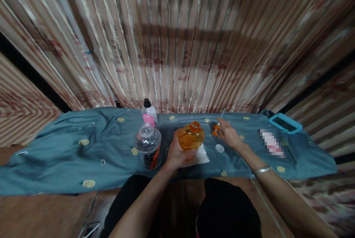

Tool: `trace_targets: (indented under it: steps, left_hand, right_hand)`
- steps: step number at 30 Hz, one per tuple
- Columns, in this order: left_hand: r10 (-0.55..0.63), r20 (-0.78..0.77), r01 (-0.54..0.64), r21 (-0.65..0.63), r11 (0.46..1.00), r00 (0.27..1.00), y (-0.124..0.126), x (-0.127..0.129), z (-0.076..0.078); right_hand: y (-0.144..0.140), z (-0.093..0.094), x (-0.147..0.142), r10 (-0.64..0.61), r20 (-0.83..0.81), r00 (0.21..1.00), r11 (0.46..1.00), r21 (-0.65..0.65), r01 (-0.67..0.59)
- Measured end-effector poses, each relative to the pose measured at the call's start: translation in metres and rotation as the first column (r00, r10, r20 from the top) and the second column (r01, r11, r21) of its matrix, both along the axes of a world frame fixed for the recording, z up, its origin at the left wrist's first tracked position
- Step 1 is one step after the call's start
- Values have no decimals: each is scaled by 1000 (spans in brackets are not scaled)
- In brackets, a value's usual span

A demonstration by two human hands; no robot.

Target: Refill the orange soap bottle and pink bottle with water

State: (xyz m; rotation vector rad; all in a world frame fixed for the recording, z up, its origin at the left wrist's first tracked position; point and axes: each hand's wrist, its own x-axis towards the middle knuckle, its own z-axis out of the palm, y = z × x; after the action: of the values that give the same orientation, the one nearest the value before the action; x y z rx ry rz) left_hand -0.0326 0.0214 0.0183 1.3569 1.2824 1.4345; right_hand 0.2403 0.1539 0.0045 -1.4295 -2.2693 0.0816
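My left hand (177, 153) is wrapped round an orange see-through plastic bottle (191, 138), which stands upright with its uncapped neck up. Part of a white cloth or paper (203, 156) shows under and beside it. My right hand (229, 133) has its fingers closed over a pair of scissors (216, 130) with orange handles. Their thin blade points away from me, and the fingers hide the middle. A small round whitish lid (220, 148) lies just below that hand. Left of the orange bottle stands a clear, wide-bodied plastic bottle (148, 145) with a black and orange label.
A clear bottle (149, 112) with a black cap and pink label stands behind. At the right are a blue-framed object (285, 123) and a blurred pinkish item (271, 143). Teal cloth with pineapple prints (111, 149) covers the narrow table; a pleated curtain (177, 45) hangs behind.
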Motion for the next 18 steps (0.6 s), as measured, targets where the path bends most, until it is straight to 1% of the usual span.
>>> trace_targets:
  steps: [3, 6, 8, 10, 12, 14, 16, 18]
  left_hand:
    - [-25, 44, 23, 34, 999, 999, -2, 1, -3]
    - [-29, 36, 28, 42, 999, 999, -6, 1, -5]
    - [-19, 34, 18, 46, 999, 999, -11, 0, -4]
    - [-19, 46, 16, 57, 998, 999, -16, -1, 2]
    - [-25, 54, 21, 71, 997, 998, -24, -2, 12]
    - [-33, 50, 29, 81, 996, 998, -33, -2, 27]
    - [-27, 34, 23, 114, 993, 999, -43, -1, 45]
    - [-5, 43, -2, 155, 988, 999, -53, -2, 64]
  right_hand:
    - [-38, 4, -15, -28, -154, 988, 1000, -11, 26]
    - [-82, 3, -31, -49, -284, 958, 997, -70, 30]
    - [-111, 0, -39, -63, -344, 937, 992, -124, 22]
    - [-137, -4, -48, -78, -385, 920, 987, -163, 15]
    - [-160, -10, -58, -85, -422, 903, 980, -198, -1]
    - [-177, -17, -70, -66, -452, 890, 974, -223, -41]
    - [-187, -25, -86, -38, -467, 883, 970, -231, -81]
    - [-191, -35, -104, -6, -478, 878, 966, -230, -118]
